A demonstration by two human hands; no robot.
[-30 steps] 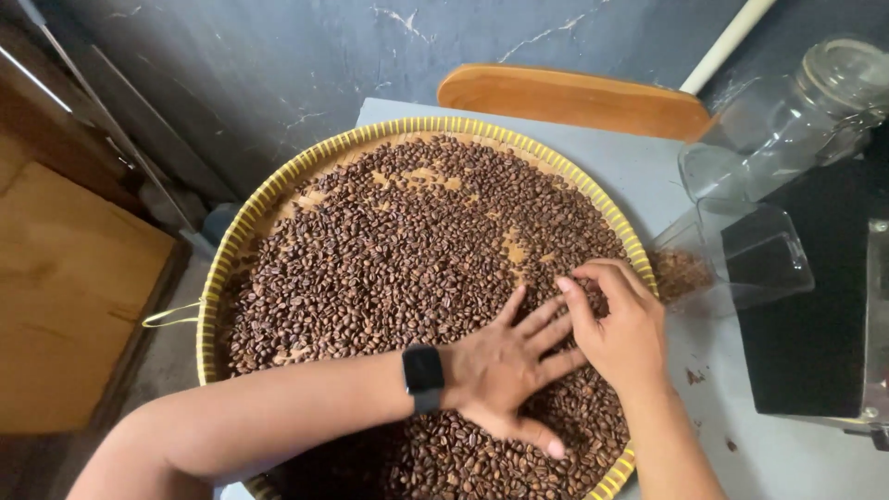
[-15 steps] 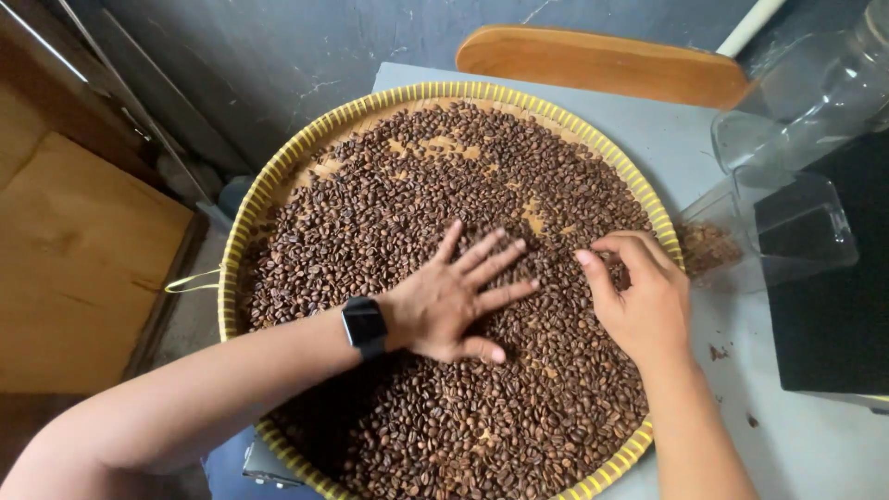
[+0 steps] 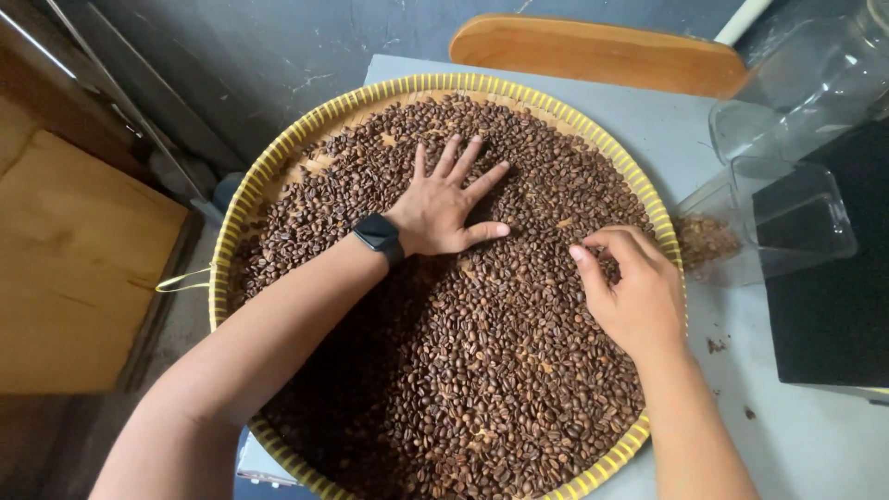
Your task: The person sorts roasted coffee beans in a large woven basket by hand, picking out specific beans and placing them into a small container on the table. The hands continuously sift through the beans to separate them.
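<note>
place: small coffee-roasting workroom, I'd say | signs: my woven tray [image 3: 278,162] heaped with roasted coffee beans [image 3: 482,352] | clear plastic container [image 3: 787,222] holding beans | grey tabletop [image 3: 806,435] | dark concrete floor [image 3: 278,56]

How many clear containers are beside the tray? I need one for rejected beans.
2. One clear plastic container lies right of the woven tray, holding a few coffee beans. A second clear container stands behind it, partly cut off; others may be out of view.
</note>
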